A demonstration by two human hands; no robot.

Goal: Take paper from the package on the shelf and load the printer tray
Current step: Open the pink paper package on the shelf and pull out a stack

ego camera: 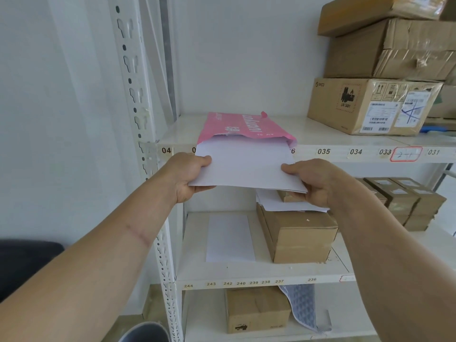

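Paper stack (246, 166): white sheets, centre of frame, far end inside the torn mouth of the pink package (237, 125), near end projecting past the shelf edge (357, 152). Gripped at both near corners, probably to keep the sheets square and level while sliding out. Not yet free of the wrapper.

Pink package: flat on the upper shelf, centre of frame, open end toward the camera, presumably so sheets draw straight outward.

Left hand (191, 177): closed on the stack's left edge, thumb on top, fingers underneath; forearm running up from lower left.

Right hand (313, 180): closed on the stack's right edge, thumb on top, fingers curled below; forearm entering from lower right. Both arms extended forward, wrists roughly level.

Loose sheets (283, 201): just under the right hand, lying on a cardboard box (298, 235), lower shelf.

Single white sheet (229, 238): flat on the lower shelf, left of that box.

Printer tray: not in view.
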